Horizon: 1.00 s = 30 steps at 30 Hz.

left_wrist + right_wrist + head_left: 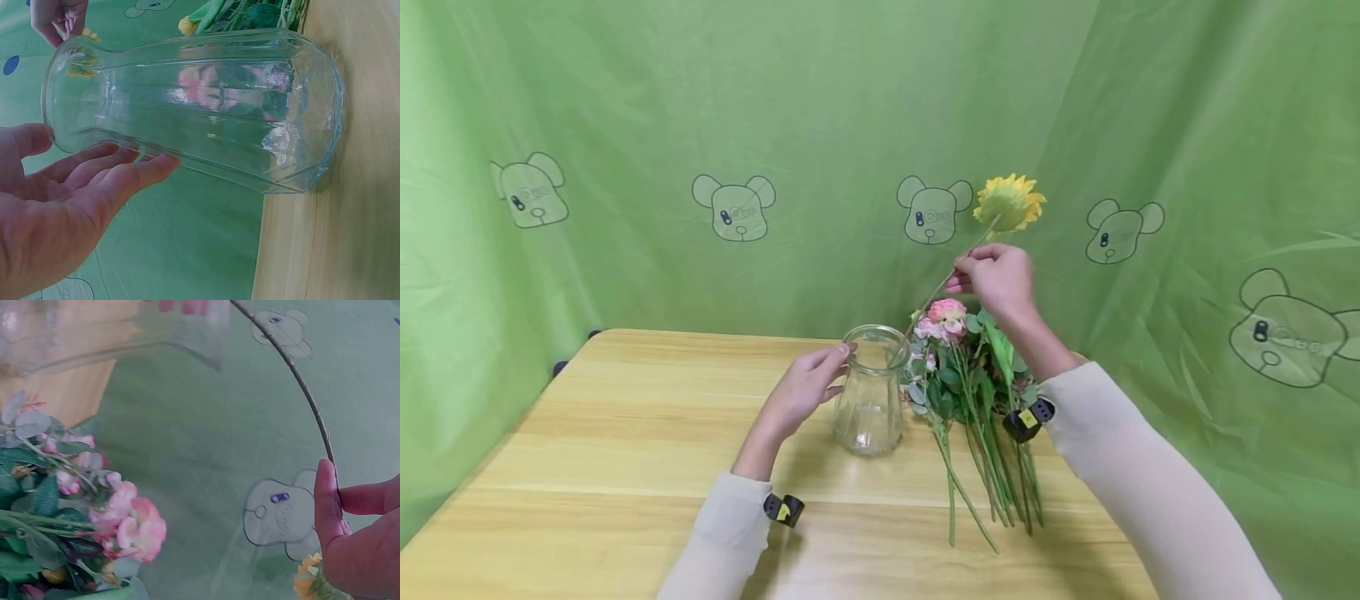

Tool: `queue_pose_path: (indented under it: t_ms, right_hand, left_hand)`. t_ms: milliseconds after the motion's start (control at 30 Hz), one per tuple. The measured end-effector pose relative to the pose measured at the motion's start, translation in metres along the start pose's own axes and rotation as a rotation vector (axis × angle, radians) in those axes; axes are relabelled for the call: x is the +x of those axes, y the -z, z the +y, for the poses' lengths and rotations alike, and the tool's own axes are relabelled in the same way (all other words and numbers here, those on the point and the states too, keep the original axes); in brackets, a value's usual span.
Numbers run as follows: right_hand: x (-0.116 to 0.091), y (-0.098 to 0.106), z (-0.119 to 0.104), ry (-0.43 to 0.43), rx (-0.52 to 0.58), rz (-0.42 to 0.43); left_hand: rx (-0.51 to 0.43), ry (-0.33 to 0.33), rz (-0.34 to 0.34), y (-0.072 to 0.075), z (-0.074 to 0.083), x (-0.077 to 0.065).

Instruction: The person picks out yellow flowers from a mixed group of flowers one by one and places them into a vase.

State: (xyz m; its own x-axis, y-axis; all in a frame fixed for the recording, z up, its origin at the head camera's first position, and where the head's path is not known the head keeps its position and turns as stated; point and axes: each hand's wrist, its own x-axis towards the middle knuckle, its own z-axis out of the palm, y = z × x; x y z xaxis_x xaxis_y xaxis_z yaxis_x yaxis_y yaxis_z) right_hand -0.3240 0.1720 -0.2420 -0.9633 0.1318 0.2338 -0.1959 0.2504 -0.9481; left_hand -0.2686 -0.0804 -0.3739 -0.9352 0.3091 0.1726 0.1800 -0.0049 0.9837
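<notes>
Jar (868, 421) on counter (662, 417), sunflower (1011, 202) raised at its right.
Left hand (805, 383), fingers apart, touches the jar; this is probably slippery and fragile, best supported around the neck (878, 369). Right hand (997, 279) pinches the thin stem (309, 397), which seems light and springy.

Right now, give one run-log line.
Right hand: pinches yellow flower by stem; left hand: touches vase; vase: upright on table; other flowers: beside it
</notes>
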Motion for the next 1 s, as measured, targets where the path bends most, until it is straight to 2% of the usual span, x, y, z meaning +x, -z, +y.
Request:
queue_pose_path:
  t_ms: [133,367,500,567,667,733,800,1000]
  right_hand:
    - [-0.004,-0.012,0.007,-0.013,-0.013,-0.021]
    - [-0.017,-0.029,0.014,0.003,-0.099,-0.11]
    - [-0.025,-0.036,0.015,0.019,-0.139,-0.156]
    - [-0.029,-0.039,0.015,0.046,-0.168,-0.171]
    - [-0.034,-0.044,0.015,0.103,-0.223,-0.188]
    - [-0.037,-0.047,0.017,0.142,-0.273,-0.195]
    - [-0.04,-0.05,0.018,0.172,-0.307,-0.205]
    - [-0.046,-0.058,0.023,0.252,-0.395,-0.219]
  left_hand:
    - [0.005,0.011,-0.01,0.0,0.005,-0.001]
    - [0.009,0.019,-0.014,-0.005,0.029,-0.014]
    - [0.002,0.019,-0.011,-0.005,0.03,-0.015]
    - [-0.008,0.02,-0.004,-0.004,0.022,-0.011]
    - [-0.009,0.017,-0.004,-0.003,0.021,-0.01]
    - [-0.003,0.015,-0.005,-0.004,0.021,-0.011]
    - [0.007,0.02,-0.013,-0.005,0.03,-0.015]
    - [0.004,0.022,-0.014,-0.005,0.031,-0.015]
